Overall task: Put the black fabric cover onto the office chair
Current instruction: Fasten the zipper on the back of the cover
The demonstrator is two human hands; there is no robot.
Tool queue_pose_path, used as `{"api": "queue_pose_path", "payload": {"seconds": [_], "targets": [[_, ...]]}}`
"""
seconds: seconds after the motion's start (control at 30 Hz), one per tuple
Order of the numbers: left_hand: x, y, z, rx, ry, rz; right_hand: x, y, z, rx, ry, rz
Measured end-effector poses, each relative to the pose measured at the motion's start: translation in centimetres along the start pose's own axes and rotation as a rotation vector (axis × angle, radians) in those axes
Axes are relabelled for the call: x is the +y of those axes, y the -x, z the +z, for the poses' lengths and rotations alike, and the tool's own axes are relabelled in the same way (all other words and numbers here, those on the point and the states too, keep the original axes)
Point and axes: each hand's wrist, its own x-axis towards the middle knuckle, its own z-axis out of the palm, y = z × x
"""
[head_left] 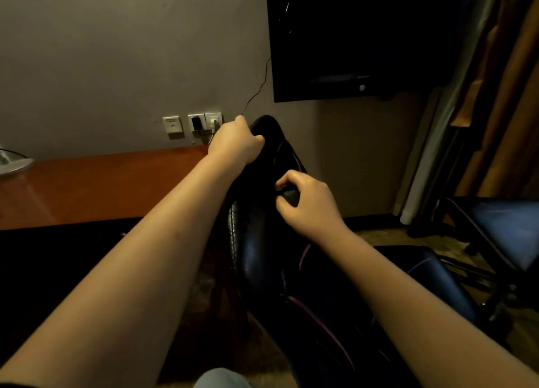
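Now | left fingers [258, 140] grip chair [256, 250] top | right fingers [284, 180] pinch cover [291, 195] | desk [102, 183] beside

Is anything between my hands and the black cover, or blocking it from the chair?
Nothing visible. The left hand and right hand already grip the black cover atop the office chair.

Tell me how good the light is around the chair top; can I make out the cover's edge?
Head view: dim, warm light; the black fabric cover and the office chair merge into one dark mass, so the edge is unclear; left hand and right hand are lit and sharp; wide-angle bending at the borders.
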Motion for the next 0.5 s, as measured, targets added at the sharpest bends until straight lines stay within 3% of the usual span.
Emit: {"api": "queue_pose_path", "payload": {"seconds": [0.13, 0.3, 0.43, 0.5], "targets": [[0.2, 0.9, -0.5, 0.083, -0.040, 0.012, -1.7, 6.0, -0.7, 0.006, -0.072, -0.091], [1.6, 3.1, -1.9, 0.265, -0.186, 0.178, -2.3, 12.1, -1.8, -0.019, -0.136, -0.111], [2.1, 5.8, -2.6, 0.135, -0.190, 0.167, -1.5, 13.3, -2.6, 0.028, -0.188, -0.094], [1.9, 9.0, -3.0, 0.089, -0.155, 0.277, -1.0, 13.5, -2.7, 0.047, -0.204, -0.062]]}}
